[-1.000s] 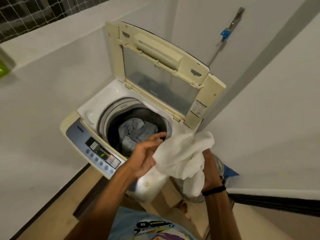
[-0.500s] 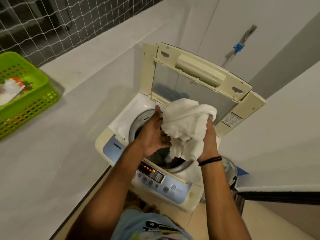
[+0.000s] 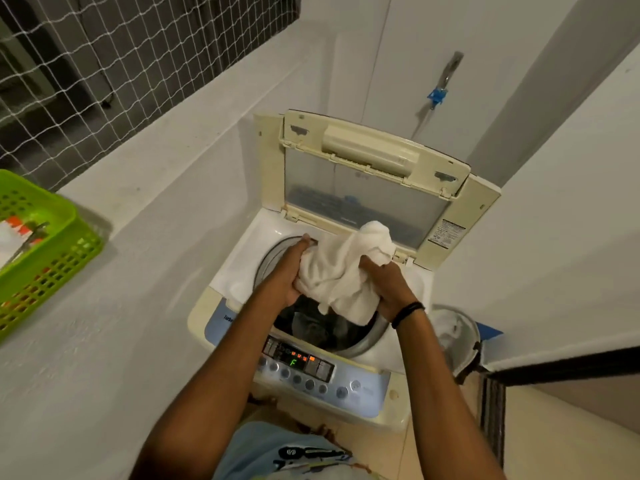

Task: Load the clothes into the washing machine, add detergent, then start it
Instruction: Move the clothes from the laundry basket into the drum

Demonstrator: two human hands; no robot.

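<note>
Left hand (image 3: pixel 289 271) and right hand (image 3: pixel 389 282) grip white cloth (image 3: pixel 341 271) above open drum rim (image 3: pixel 367 341).

A home laundry corner: top-load washing machine (image 3: pixel 235 271), wall tap (image 3: pixel 446 77), netted window (image 3: pixel 104 64), green basket (image 3: pixel 65 244).

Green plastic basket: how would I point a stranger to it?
Find the cream top-loading washing machine with its raised lid. Left of it runs a white ledge below the netted window. The slotted bright green plastic basket sits there, the only container on it.
</note>
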